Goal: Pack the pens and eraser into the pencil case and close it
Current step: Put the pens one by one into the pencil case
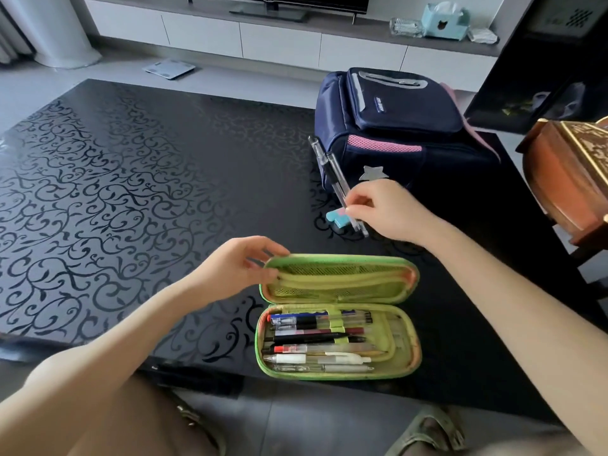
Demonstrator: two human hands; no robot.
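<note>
A green pencil case lies open near the front edge of the black table, and its lower half holds several pens. My left hand grips the left end of the raised mesh lid. My right hand pinches two clear pens by their lower ends, tilted up and to the left above the table. A blue and pink eraser lies on the table just left of my right hand, partly behind the pens.
A navy and pink backpack stands on the black patterned table right behind my right hand. A carved wooden box sits at the right edge. A TV cabinet runs along the back wall.
</note>
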